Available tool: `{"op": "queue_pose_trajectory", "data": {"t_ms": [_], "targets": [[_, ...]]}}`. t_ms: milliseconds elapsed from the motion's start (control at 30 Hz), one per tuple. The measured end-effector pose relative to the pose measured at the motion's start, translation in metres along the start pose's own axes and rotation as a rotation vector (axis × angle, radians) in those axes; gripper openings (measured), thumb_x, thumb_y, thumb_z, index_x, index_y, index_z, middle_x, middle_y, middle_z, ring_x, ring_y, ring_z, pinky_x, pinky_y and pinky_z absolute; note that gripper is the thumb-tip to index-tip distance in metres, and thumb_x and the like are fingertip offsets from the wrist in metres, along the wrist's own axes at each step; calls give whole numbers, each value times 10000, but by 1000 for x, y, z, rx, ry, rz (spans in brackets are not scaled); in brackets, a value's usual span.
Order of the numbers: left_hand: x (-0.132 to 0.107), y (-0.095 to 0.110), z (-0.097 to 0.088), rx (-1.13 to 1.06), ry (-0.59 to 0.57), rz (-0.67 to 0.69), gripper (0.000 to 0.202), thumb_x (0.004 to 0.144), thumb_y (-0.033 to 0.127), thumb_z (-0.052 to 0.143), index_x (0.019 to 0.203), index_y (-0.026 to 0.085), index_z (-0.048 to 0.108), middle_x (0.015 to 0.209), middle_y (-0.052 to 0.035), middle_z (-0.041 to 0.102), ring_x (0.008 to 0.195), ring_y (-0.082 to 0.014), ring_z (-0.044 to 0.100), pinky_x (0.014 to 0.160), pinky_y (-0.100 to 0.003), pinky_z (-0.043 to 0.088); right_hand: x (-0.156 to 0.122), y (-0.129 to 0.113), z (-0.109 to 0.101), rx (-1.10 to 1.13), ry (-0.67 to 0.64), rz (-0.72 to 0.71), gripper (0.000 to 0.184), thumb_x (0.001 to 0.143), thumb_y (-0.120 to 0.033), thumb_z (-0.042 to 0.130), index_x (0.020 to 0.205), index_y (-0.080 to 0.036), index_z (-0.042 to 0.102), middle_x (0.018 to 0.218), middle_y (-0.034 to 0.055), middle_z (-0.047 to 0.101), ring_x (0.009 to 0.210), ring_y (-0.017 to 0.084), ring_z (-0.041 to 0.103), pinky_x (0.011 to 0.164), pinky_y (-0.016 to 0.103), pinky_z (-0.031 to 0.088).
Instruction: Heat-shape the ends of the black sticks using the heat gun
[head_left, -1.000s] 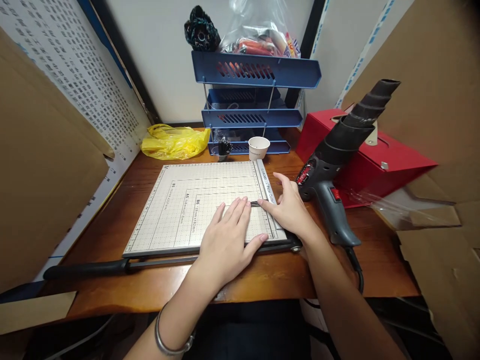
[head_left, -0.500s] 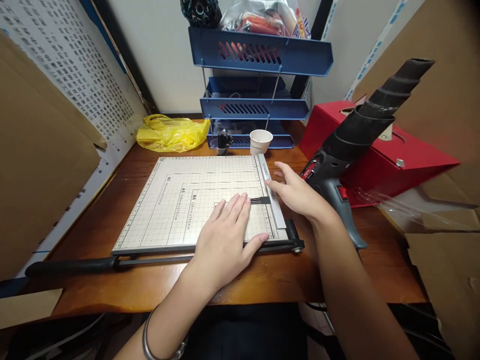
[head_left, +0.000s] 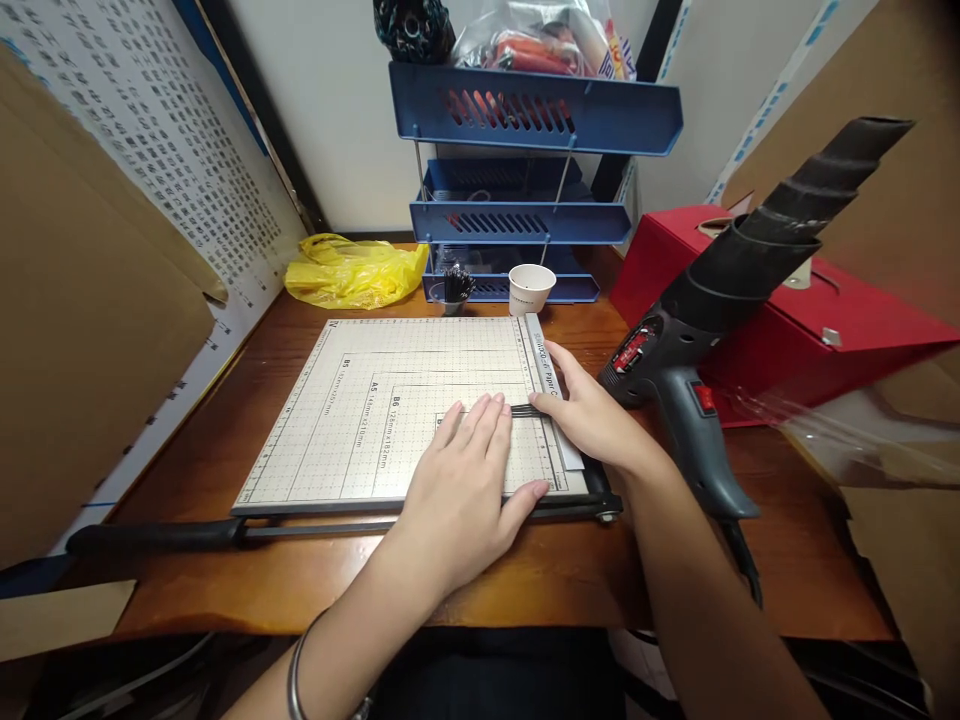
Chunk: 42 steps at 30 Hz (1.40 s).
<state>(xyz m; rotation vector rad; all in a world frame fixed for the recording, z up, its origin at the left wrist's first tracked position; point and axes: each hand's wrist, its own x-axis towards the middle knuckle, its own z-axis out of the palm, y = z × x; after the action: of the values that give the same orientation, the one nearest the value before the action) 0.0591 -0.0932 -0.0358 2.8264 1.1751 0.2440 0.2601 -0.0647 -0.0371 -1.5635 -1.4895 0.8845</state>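
A paper cutter [head_left: 360, 420] with a cream gridded board lies on the wooden desk, its black handle [head_left: 150, 536] down along the front edge. My left hand [head_left: 465, 480] rests flat on the board, fingers stretched out over a small bundle of thin black strips [head_left: 523, 411]. Only the right ends of the strips show, reaching to the metal ruler edge [head_left: 566, 440]; the rest is hidden under my fingers. Beside that ruler is my right hand [head_left: 596, 415], fingers apart, thumb tip at the strip ends and the other fingers along the ruler's outer side.
A black heat gun [head_left: 675, 340] leans by a red box [head_left: 840, 300] at the right. Behind the cutter stand a paper cup [head_left: 532, 292], a small clear cup of black strips [head_left: 454, 290], a yellow plastic bag [head_left: 356, 272] and a blue tiered rack [head_left: 525, 110].
My right hand has come in against the ruler, its thumb now at the strip ends. The left hand stays flat on the board. The whole view has shifted slightly.
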Motion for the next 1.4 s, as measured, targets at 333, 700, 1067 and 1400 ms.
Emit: {"op": "queue_pose_trajectory", "data": {"t_ms": [333, 700, 1067, 1400], "targets": [[-3, 1, 3, -27, 78, 12, 717, 1087, 591, 289, 1619, 115, 353, 1702, -87, 294, 1603, -251, 241, 1332, -511, 126, -1, 8, 0, 63, -6, -10, 733, 888, -309, 633, 1559, -227, 348, 1601, 90, 481, 1467, 265, 474, 1275, 504, 318], [-13, -15, 0, 8, 74, -259, 721, 1076, 597, 325, 1574, 84, 425, 1663, -148, 373, 1576, -343, 297, 1276, -633, 265, -3, 7, 1, 70, -15, -17, 792, 890, -408, 701, 1560, -220, 323, 1624, 119, 441, 1465, 281, 471, 1264, 521, 337], [-11, -14, -3, 10, 19, -229, 679, 1093, 561, 316, 1591, 108, 407, 1668, -119, 361, 1577, -345, 293, 1252, -676, 279, -2, 11, 2, 47, -16, -19, 729, 916, -430, 654, 1549, -239, 345, 1632, 115, 429, 1487, 288, 442, 1270, 541, 312], [-12, -14, 0, 12, 6, -232, 754, 1073, 622, 312, 1613, 97, 357, 1693, -96, 303, 1590, -340, 261, 1266, -662, 259, -2, 13, 0, 58, -10, -8, 699, 941, -420, 632, 1555, -252, 342, 1612, 95, 463, 1466, 272, 470, 1259, 527, 334]]}}
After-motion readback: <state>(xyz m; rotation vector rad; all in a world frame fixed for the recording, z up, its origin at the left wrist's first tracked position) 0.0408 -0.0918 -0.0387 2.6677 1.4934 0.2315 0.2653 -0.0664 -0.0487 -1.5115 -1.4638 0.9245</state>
